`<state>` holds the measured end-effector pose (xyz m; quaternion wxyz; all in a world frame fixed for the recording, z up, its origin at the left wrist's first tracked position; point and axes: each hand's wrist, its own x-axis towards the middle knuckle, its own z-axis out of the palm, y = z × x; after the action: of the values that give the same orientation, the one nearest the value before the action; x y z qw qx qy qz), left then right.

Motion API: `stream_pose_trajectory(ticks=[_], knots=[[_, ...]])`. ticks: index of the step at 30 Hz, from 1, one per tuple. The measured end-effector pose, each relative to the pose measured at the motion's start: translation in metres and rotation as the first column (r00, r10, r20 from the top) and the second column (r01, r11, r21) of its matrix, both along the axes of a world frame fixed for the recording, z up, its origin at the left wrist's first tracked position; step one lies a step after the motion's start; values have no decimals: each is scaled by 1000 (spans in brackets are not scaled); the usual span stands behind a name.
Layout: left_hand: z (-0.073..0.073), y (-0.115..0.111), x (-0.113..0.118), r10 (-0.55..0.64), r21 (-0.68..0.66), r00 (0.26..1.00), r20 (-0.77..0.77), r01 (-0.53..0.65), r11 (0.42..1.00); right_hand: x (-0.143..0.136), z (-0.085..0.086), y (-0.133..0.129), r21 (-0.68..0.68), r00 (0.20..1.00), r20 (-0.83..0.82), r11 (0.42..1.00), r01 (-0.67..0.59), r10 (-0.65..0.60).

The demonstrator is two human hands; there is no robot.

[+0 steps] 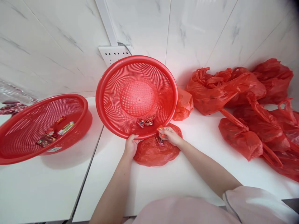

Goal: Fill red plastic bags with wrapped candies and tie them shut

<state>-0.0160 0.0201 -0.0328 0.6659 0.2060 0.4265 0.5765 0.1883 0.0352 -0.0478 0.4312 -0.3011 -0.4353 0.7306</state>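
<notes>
A red plastic basket (137, 73) with a perforated wall is tilted toward me. My left hand (132, 146) grips its lower rim, thumb over the edge. Several wrapped candies (149, 123) lie low inside it. Close to the rim's lower right, my right hand (170, 135) is closed on a small packet in a red-orange wrapper (161, 129). Below the basket sits a red plastic bag (155, 154), spread on the table. A dark red wrapped piece (160, 141) shows at the bag, just under my right hand.
To the left, another red basket (86, 116) leans, holding several wrapped sweets (46, 140). Several tied red plastic bags (210, 93) crowd the right side. A power strip (112, 53) is against the tiled wall. A seam (86, 174) divides the white table (112, 177).
</notes>
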Motion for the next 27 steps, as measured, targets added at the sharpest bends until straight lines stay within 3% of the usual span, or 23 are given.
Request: stream_pose_trajectory(ticks=[15,27], knots=[[-1,1,0,34,-4,999,3,-34,999,1,-1,-1,20,996,75,999,-49,48],[-2,2,0,34,19,999,-7,-34,999,2,-4,0,157,998,66,987,-19,9]])
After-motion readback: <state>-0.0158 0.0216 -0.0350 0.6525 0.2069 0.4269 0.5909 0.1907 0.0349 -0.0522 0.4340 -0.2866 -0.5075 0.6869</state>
